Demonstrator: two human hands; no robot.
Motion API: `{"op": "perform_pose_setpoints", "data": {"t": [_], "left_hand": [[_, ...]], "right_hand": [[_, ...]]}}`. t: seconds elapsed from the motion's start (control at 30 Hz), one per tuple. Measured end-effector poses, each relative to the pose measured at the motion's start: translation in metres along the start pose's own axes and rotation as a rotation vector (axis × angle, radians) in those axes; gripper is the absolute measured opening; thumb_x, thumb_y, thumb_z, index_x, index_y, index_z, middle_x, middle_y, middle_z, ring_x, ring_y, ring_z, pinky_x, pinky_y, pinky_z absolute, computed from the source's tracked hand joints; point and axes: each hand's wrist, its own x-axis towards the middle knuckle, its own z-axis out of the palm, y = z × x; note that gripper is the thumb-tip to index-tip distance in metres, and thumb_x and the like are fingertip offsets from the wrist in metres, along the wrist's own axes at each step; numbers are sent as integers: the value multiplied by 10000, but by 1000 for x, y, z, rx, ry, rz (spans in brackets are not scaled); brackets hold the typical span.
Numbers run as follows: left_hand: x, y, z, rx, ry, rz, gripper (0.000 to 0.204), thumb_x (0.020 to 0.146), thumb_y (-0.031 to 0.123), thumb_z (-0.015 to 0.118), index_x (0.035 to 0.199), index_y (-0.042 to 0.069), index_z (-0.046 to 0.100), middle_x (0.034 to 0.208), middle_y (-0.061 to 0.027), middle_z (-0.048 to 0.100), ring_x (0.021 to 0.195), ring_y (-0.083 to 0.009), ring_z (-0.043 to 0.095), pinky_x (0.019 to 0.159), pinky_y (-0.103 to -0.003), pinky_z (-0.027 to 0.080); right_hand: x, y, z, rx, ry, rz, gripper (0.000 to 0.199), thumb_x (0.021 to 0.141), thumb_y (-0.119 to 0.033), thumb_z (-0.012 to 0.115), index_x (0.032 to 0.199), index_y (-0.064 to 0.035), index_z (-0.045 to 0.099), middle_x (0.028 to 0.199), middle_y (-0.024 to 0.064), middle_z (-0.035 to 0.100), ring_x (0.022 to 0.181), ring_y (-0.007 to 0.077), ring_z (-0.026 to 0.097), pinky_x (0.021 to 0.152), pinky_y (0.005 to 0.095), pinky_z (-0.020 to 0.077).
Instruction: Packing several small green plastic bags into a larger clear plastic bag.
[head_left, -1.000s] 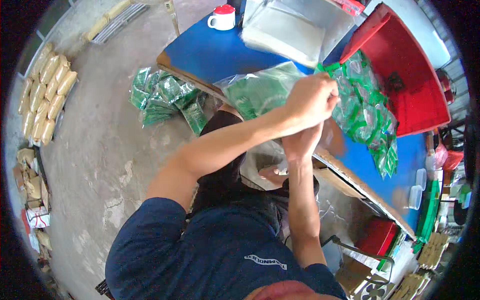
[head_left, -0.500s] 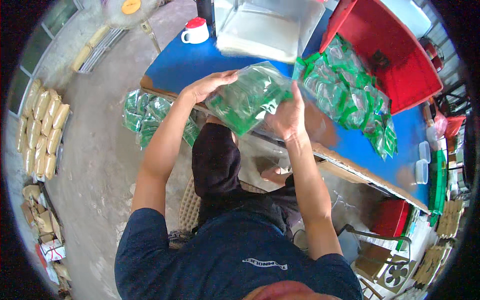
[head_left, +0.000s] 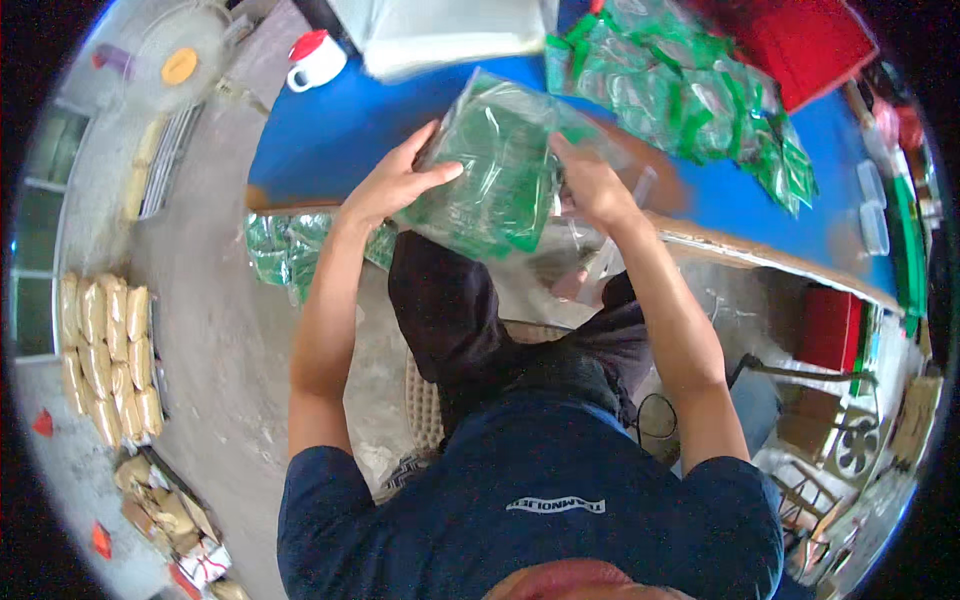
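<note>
My left hand [head_left: 392, 184] grips the left edge of a clear plastic bag with green parts [head_left: 492, 165], its thumb laid over the front. Closed at the bag's right side is my right hand [head_left: 594, 186], fingertips against the plastic. The bag is held tilted above my knees, at the near edge of the blue table [head_left: 330, 140]. Beside my right hand hangs a clear strip of plastic [head_left: 606, 240]; what it belongs to cannot be made out. A heap of similar green and clear bags [head_left: 690, 100] lies on the table, far right.
A red bin [head_left: 800, 50] lies behind the heap. At the back stand a white mug with a red top [head_left: 317, 62] and a pale tray [head_left: 455, 45]. Clear tubs [head_left: 873, 210] sit at the right. More green bags [head_left: 285, 245] are low at left, near stacked tan sacks [head_left: 110, 350].
The view has shifted, so the table and heap sit higher in the picture. The bag has turned more upright, and my right hand has changed from spread fingers to a closer grip.
</note>
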Motion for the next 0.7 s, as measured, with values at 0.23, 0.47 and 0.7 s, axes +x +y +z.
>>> {"op": "perform_pose_setpoints", "data": {"t": [0.23, 0.47, 0.7], "left_hand": [[40, -18, -13, -114, -37, 31, 988, 842, 348, 774, 1527, -75, 202, 1553, -238, 312, 1449, -297, 302, 1196, -356, 202], [61, 0, 5, -284, -269, -9, 873, 899, 267, 707, 1552, -13, 200, 1575, -113, 294, 1450, -213, 267, 1181, -341, 207], [7, -12, 2, -283, -190, 80, 822, 913, 170, 677, 1550, -24, 195, 1581, -113, 283, 1459, -215, 247, 1190, -357, 191]], "right_hand": [[-4, 79, -16, -589, 305, -302, 354, 1003, -284, 470, 1192, -41, 646, 701, 309, 603, 726, 486, 640, 578, 558, 498], [52, 55, 5, -633, 309, -133, 610, 1027, -432, 369, 812, 33, 699, 877, 309, 671, 900, 488, 654, 822, 561, 513], [-32, 49, 4, -388, 320, -750, 259, 957, -160, 516, 1118, 25, 598, 870, 266, 615, 789, 429, 644, 718, 474, 505]]}}
